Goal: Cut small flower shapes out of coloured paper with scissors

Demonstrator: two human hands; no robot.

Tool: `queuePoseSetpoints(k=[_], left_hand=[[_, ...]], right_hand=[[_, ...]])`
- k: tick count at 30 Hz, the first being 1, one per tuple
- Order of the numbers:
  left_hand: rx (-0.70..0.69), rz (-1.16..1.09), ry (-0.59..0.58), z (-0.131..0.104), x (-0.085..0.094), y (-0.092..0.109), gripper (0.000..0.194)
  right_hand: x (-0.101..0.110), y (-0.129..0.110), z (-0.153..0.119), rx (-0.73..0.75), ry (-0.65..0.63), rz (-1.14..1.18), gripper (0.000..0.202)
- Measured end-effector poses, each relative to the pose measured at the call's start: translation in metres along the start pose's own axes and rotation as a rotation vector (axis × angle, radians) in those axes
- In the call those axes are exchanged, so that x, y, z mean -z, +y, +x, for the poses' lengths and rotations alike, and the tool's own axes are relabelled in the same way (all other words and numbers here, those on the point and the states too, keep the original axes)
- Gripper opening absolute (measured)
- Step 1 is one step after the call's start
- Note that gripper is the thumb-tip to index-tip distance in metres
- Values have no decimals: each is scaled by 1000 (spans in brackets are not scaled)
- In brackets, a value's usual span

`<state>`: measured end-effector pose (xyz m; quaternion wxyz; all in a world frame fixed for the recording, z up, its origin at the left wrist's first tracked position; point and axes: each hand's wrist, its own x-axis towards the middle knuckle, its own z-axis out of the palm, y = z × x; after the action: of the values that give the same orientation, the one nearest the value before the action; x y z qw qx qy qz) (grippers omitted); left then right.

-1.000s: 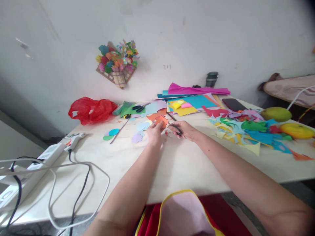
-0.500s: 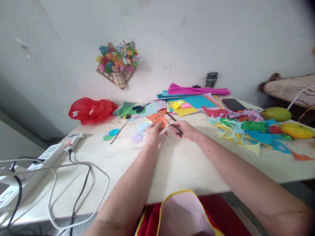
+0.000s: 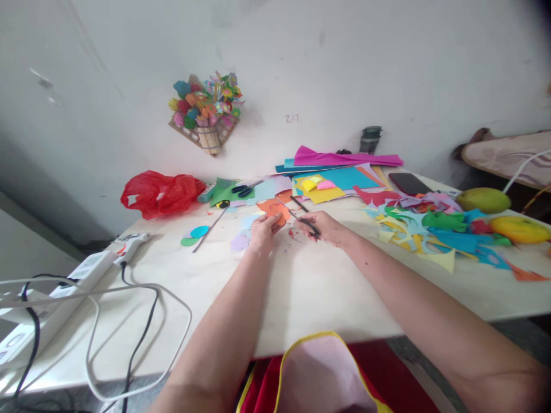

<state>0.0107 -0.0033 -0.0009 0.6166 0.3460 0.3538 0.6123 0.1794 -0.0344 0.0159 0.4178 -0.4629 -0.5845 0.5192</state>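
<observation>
Orange paper (image 3: 282,218) partly covered by left hand (image 3: 264,230), scissors (image 3: 313,230) partly by right hand (image 3: 326,227), power strip (image 3: 93,268) cropped at left edge

reddish handwriting (image 3: 292,119), "Z17" or "217", on the pale wall (image 3: 310,74)

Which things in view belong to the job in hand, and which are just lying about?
Belonging, by the look of it:
scissors in the right hand
orange paper in the left hand
cutout shapes
coloured sheets

Just lying about, it seems:
red bag
phone
fruit
power strip
</observation>
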Motion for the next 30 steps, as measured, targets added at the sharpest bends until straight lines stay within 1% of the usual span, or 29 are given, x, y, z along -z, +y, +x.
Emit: queuePoseSetpoints(k=[6,12,17,24,30], left_hand=[[14,-7,3,0,0,1,27],[15,-11,-8,1,1,1,28],[33,12,-11,2,3,2,27],[52,30,-37,3,8,5,28],[62,52,-57,4,12,8,30]], right_hand=[[2,3,2,16,-19,13,28],[2,0,1,6,-36,11,24],[2,0,-1,26,-52,8,25],[2,-1,-1,27,-41,-14,29],[3,-2,-1,18,-50,1,25]])
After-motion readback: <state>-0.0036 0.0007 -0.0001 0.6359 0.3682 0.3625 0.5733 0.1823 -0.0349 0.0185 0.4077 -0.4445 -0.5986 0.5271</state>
